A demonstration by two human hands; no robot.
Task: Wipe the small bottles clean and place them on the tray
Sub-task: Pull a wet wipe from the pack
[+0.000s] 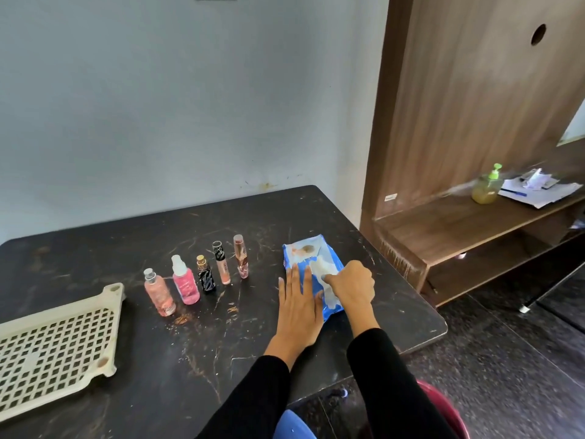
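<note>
Several small bottles stand in a row on the dark table: a pale pink one (159, 293), a bright pink spray bottle (186, 282), a black one with a gold cap (205, 275), a peach tube (221, 263) and a clear rose tube (241, 256). A cream perforated tray (53, 346) lies at the left. A blue wet-wipe pack (311, 264) lies to the right of the bottles. My left hand (299, 304) presses flat on the pack's left side. My right hand (349, 285) has curled fingers that pinch the white flap or wipe at the pack's opening.
The dark marble table (190, 359) ends close to the right of the pack. A wooden shelf unit (459, 223) at the right holds a green-pump soap bottle (487, 185) and papers (538, 188). A red bin (443, 413) and a blue seat (292, 426) sit below.
</note>
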